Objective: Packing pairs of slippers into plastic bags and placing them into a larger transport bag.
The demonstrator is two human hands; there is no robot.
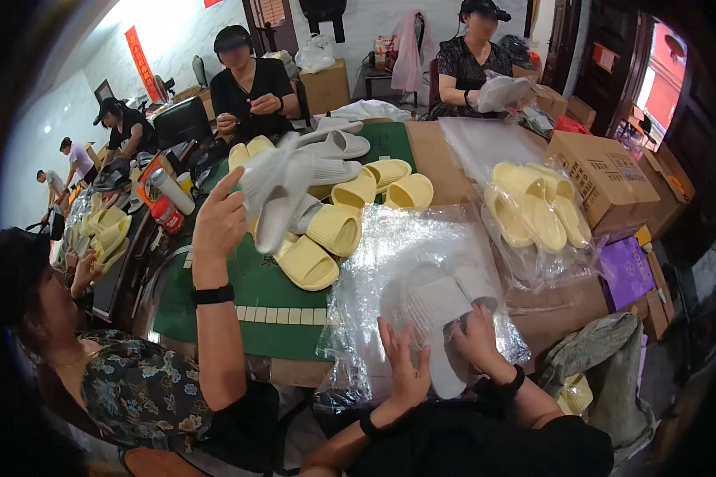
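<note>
A pair of light grey slippers lies before me on a stack of clear plastic bags (366, 278). The nearer slipper (440, 306) has a ribbed strap, and its sole end points toward me; the other slipper (471, 280) is partly covered by it. My left hand (406, 366) rests at the nearer slipper's left side, fingers spread and raised. On the other side, my right hand (479, 343) has its fingers curled round the edge of a grey slipper; the fingertips are partly hidden. Yellow slippers (334, 229) and more grey slippers (334, 145) are heaped beyond the bags.
At my left, a co-worker's raised hand (221, 226) is beside a motion-blurred grey slipper (274, 195). Bagged yellow slippers (537, 207) lie to the right, near a cardboard box (605, 179) and a purple box (624, 270). Two people sit across the green mat (175, 298).
</note>
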